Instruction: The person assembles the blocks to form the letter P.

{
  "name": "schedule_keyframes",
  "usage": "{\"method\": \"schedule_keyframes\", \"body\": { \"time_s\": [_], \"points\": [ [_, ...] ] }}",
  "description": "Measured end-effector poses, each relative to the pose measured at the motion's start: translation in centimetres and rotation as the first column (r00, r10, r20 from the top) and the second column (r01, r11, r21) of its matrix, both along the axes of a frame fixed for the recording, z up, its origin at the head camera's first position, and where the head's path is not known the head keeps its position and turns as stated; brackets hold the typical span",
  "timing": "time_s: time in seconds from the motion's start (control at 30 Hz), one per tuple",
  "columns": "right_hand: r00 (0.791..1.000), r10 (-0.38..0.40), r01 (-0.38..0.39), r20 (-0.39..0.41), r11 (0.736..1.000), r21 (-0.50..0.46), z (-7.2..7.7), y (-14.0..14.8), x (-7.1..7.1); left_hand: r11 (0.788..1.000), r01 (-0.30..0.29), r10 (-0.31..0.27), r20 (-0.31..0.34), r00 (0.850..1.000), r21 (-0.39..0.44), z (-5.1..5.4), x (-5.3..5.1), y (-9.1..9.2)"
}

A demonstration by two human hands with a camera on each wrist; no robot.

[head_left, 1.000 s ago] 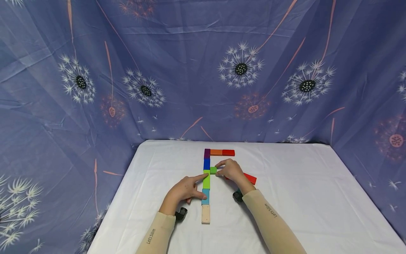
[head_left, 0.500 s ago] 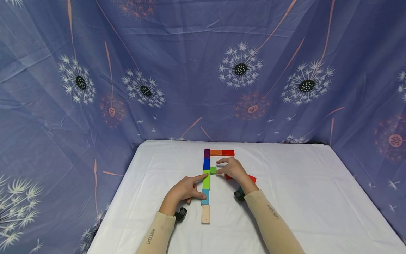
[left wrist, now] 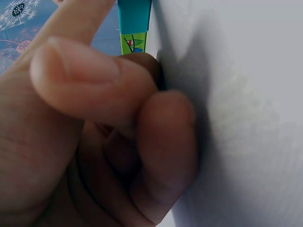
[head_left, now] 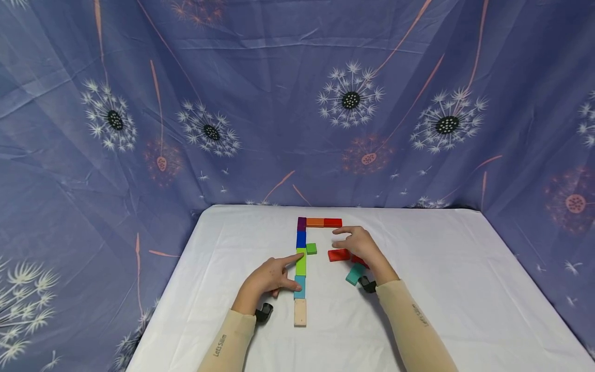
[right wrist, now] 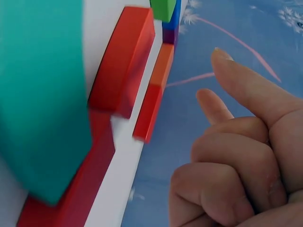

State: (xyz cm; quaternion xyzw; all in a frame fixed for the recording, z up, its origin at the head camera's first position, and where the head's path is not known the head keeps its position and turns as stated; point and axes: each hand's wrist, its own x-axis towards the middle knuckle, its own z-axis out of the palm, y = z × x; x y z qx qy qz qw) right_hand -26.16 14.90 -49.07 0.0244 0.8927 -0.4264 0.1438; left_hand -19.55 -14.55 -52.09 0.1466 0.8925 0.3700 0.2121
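Note:
My left hand [head_left: 269, 277] touches a column of blocks: its straight index finger reaches the lime green block [head_left: 301, 266], and its thumb lies on the light blue block [head_left: 299, 293]. The other fingers of that hand are curled under, as the left wrist view shows. A small green block [head_left: 311, 249] sits against the column's right side. To the right, my right hand [head_left: 363, 244] hovers with thumb and index finger apart and nothing between them. Below it lie a red block [head_left: 339, 255], a second red block [head_left: 358, 261] partly hidden by the wrist, and a teal block [head_left: 355, 274].
A plain wooden block [head_left: 300, 313] ends the column nearest me. Farther up are a blue block [head_left: 301, 239] and a purple block [head_left: 301, 223], then an orange block [head_left: 315, 222] and a red end block [head_left: 332, 222] running right. A patterned curtain [head_left: 279, 103] hangs behind the white table.
My right hand has let go of the small green block and moved right, towards the loose red blocks. The green block stays beside the column. My left hand has not moved.

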Motion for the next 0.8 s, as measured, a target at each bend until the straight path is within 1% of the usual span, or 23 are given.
{"method": "schedule_keyframes", "body": {
  "time_s": [0.17, 0.47, 0.8],
  "points": [
    [1.000, 0.003, -0.003, 0.001, 1.000, 0.009, -0.1, 1.4, 0.4, 1.000, -0.002, 0.002, 0.010, 1.000, 0.012, 0.1, 0.0, 0.0],
    [1.000, 0.012, -0.012, 0.003, 0.999, 0.032, -0.7, 2.9, 1.1, 1.000, 0.003, -0.003, 0.001, 1.000, 0.023, 0.1, 0.1, -0.1],
    [0.999, 0.002, -0.002, 0.040, 1.000, -0.016, -1.6, 3.7, 1.9, 1.000, -0.009, 0.009, 0.014, 1.000, 0.014, 0.0, 0.0, 0.0]
  ]
}}
